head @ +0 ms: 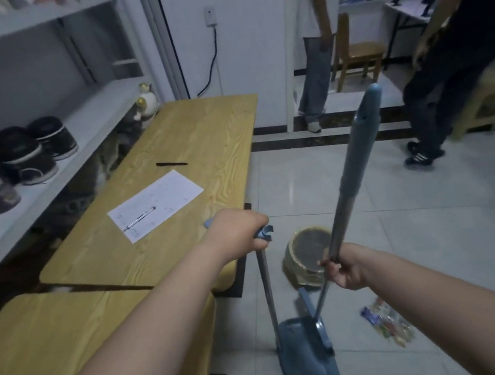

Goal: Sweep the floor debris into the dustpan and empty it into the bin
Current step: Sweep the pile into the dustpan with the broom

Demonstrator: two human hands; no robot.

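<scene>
Main risk: dustpan (307,350) mouth faced away from the debris (387,323), so a sweep could scatter the wrappers past it, toward the bin (308,255). Left hand (239,231) was closed around the dustpan handle top; right hand (345,269) was clamped on the broom (353,178) shaft. Debris was a small, colourful, crinkled pile on the tiles, just right of the dustpan, untouched. Bin stood just beyond the dustpan.
</scene>
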